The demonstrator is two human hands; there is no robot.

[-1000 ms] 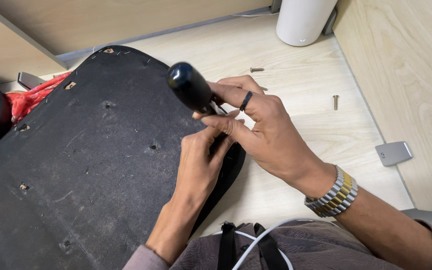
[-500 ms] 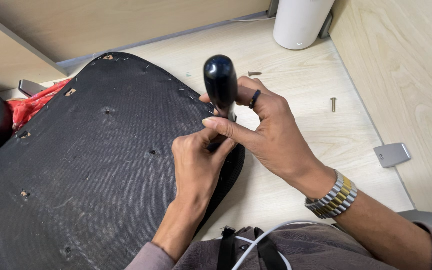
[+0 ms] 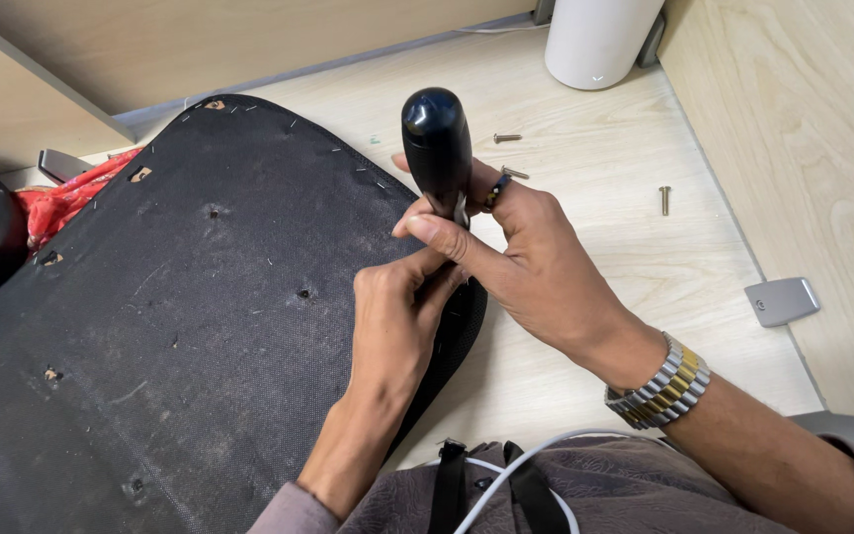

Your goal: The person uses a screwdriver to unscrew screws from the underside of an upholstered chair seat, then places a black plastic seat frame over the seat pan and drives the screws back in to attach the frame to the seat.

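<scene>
1. Tilted a second ago, the black screwdriver handle (image 3: 436, 148) now stands upright.
2. My right hand (image 3: 531, 262) grips it; my left hand (image 3: 402, 307) pinches near its tip at the black seat base (image 3: 150, 297) edge.
3. Seemingly seating the tip; next needs steady downward pressure.

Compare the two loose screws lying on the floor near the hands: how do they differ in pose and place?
The screw nearer the white cylinder lies crosswise, left to right; the screw nearer the wooden wall lies lengthwise, pointing away from the person. The first sits just beyond the black tool handle; the second lies further right. Both are small, metallic and untouched.
</scene>
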